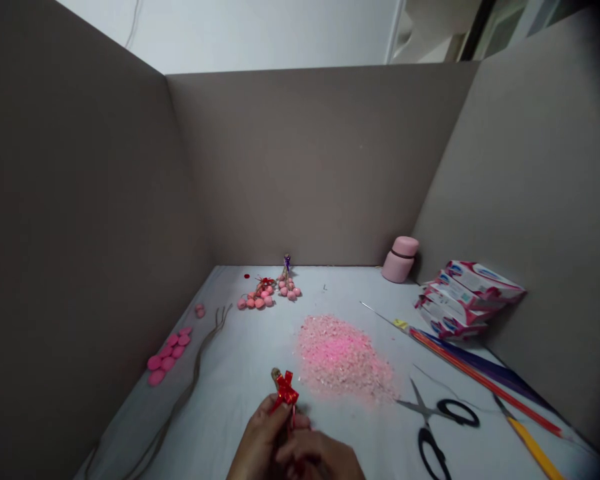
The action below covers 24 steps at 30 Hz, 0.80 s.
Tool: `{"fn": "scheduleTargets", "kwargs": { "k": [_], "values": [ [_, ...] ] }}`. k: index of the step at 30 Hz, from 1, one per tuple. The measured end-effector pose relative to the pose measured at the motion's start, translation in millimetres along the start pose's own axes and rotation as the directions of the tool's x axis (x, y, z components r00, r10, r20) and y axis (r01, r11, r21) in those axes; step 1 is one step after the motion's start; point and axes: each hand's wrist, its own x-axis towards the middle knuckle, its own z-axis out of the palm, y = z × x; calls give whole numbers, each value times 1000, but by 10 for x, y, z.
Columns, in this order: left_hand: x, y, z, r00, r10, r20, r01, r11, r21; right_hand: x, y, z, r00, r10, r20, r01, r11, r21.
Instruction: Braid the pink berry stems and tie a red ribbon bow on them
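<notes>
My left hand (pixel 260 437) pinches a twine stem topped with a small knot, and a shiny red ribbon bow (pixel 287 389) sits at its thumb tip. Close against it, my right hand (pixel 327 455) is closed with curled fingers. A thin red strand runs down from the bow between the two hands, and more red shows below the right fingers. What the right fingers grip is hidden. Just beyond the hands lies a heap of pink and pale chips (pixel 340 357).
Black-handled scissors (pixel 427 415) lie open at right, near a yellow cutter (pixel 527 443) and long red strips (pixel 485 380). Boxes (pixel 465 300) and a pink flask (pixel 400 260) stand behind. Pink discs (pixel 169 357), twine cords (pixel 193 380) and pink bead bunches (pixel 257 298) lie left.
</notes>
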Motion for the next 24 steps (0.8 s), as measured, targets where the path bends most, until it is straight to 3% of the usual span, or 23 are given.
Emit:
{"fn": "scheduleTargets", "kwargs": {
  "k": [2, 5, 9, 12, 16, 19, 22, 24],
  "values": [
    [6, 2, -6, 999, 23, 41, -23, 1000, -3, 41, -140, -59, 992, 89, -84, -68, 971, 229],
    [26, -7, -30, 999, 34, 14, -35, 999, 24, 149, -291, -152, 945, 269, -186, -112, 799, 590],
    [72, -67, -82, 997, 69, 44, -72, 996, 49, 268, -305, -245, 852, 490, -188, -173, 600, 781],
    [81, -111, -109, 992, 85, 93, -93, 992, 86, 312, -258, -290, 812, 560, -164, -202, 534, 821],
    [37, -100, -112, 989, 74, 128, -102, 968, 229, 397, -254, -339, 821, 566, -77, -282, 518, 808],
    [-35, -16, -54, 983, 84, 160, -141, 911, 388, 499, -302, -363, 827, 562, 3, -381, 557, 738],
    [-139, 140, 68, 974, 98, 206, -205, 770, 604, 597, -345, -382, 831, 548, 99, -465, 587, 663],
    [-199, 260, 140, 960, 96, 264, -271, 564, 781, 642, -351, -399, 809, 566, 161, -524, 569, 634]
  ]
}}
